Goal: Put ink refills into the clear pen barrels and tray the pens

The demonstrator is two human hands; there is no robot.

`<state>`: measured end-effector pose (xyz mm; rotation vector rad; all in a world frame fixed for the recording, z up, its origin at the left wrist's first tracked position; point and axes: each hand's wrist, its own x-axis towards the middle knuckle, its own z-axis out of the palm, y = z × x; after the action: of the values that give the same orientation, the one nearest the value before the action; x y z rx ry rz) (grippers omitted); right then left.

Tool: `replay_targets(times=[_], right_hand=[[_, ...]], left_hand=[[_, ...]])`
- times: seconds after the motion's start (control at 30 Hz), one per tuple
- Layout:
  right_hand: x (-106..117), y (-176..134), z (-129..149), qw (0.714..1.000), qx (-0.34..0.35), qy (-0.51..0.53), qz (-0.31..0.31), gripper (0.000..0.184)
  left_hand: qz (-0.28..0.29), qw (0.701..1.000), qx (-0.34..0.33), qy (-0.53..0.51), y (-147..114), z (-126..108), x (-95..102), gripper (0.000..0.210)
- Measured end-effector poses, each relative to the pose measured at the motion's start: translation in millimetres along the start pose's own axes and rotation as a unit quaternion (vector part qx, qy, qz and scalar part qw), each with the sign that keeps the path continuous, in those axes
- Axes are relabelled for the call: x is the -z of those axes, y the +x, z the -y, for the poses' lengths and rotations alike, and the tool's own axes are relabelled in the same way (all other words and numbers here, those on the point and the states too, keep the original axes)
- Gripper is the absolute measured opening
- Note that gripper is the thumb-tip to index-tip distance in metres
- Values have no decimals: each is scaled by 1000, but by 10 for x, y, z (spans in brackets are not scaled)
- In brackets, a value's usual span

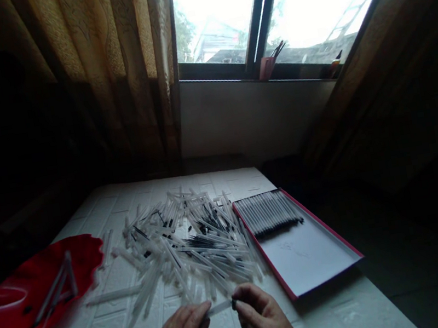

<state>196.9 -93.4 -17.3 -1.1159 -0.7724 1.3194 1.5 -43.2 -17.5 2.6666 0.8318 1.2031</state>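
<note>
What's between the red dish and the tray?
In the head view, a messy pile of clear tubes and thin black pieces lies between the red dish and the tray.

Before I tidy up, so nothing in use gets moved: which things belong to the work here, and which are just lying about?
Likely in use:
handheld clear tube
small dark piece
heaped tubes
dark rods
shallow box
its row of tubes
red dish

Seemingly unrelated:
pink cup
small bottle-like object
</note>
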Motion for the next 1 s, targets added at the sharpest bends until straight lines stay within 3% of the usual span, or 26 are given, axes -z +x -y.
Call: replay_targets(times=[0.23,0.37,0.5,0.67,0.83,1.0], right_hand=[[0,-25,2,999,23,-31,-14,43],[16,-62,56,991,69,-108,-31,35],[9,-90,149,955,177,-238,-28,16],[25,-96,197,929,211,-303,-23,9],[118,-70,165,894,229,-385,7,17],[165,-35,132,849,239,-472,-1,32]], left_hand=[[-6,1000,-5,-9,-21,15,-18,25],[-5,1000,-12,0,-36,24,-23,25],[-1,999,-24,22,-29,22,-29,26],[-3,999,-27,30,-4,18,-33,27],[-1,999,-24,28,-10,7,-26,28],[5,999,-34,35,8,-16,-24,28]])
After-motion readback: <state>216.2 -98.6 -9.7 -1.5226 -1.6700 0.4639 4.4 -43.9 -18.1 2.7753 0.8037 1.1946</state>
